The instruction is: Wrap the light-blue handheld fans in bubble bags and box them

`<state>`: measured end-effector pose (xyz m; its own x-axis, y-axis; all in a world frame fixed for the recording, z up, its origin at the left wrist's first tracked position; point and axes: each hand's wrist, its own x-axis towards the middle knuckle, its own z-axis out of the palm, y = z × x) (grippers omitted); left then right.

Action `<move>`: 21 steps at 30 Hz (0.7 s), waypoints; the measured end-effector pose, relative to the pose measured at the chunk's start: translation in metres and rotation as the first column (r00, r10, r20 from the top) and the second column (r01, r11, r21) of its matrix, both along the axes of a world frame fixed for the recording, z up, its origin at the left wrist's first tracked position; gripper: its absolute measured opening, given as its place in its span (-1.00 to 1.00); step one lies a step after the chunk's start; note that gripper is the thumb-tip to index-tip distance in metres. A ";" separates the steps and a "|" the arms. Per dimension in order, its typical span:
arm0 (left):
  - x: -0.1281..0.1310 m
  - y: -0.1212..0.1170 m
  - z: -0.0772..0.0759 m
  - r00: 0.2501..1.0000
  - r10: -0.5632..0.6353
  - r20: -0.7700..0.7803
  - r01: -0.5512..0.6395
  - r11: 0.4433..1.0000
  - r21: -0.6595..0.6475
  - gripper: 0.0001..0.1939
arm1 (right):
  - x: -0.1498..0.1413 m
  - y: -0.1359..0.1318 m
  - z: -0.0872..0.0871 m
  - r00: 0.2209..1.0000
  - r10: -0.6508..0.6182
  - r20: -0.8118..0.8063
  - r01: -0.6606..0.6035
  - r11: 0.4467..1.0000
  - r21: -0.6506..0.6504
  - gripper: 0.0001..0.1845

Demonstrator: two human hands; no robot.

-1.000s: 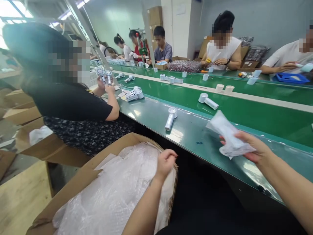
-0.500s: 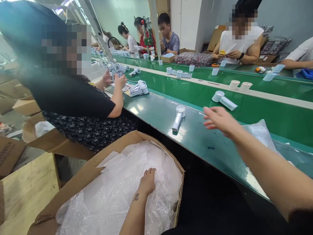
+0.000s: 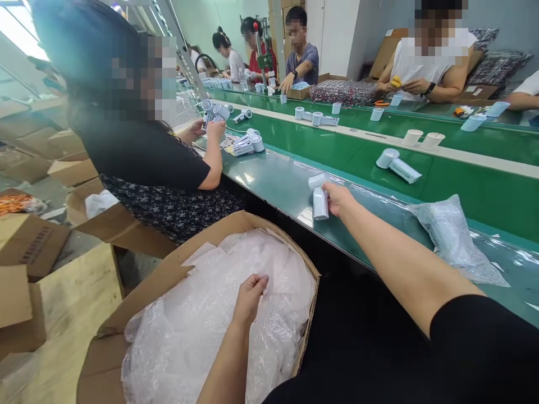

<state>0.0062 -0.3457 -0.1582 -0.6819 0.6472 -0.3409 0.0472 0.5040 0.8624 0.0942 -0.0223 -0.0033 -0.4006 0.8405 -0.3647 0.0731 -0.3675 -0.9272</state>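
My right hand (image 3: 339, 198) grips the body of a white handheld fan (image 3: 320, 205) over the near edge strip of the bench. The fan's round head (image 3: 318, 179) points away from me. My left hand (image 3: 250, 296) is closed in a pinch on a clear bubble wrap bag (image 3: 269, 300), at the top of a pile of such bags. The pile fills an open cardboard box (image 3: 318, 303) below the bench. A bubble wrap bag with something inside (image 3: 457, 238) lies on the bench, right of my right forearm.
Another fan (image 3: 398, 165) lies on the green conveyor belt (image 3: 337, 151). A co-worker (image 3: 147, 134) at the left holds fans, with more fans (image 3: 248, 143) beside them. Across the belt sit several people, one in a white top (image 3: 433, 62). Cardboard boxes (image 3: 31, 241) stand on the floor at left.
My right hand has moved left from over the bench and closed on the fan, which is now tipped up. My left hand's fingers have drawn into a pinch on the bubble wrap.
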 end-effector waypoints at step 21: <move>0.040 0.061 -0.037 0.921 0.032 -0.387 -0.174 0.925 -0.337 -0.84 | 0.140 -0.149 -0.071 0.828 0.278 -0.487 -0.542 0.620 -0.567 -0.57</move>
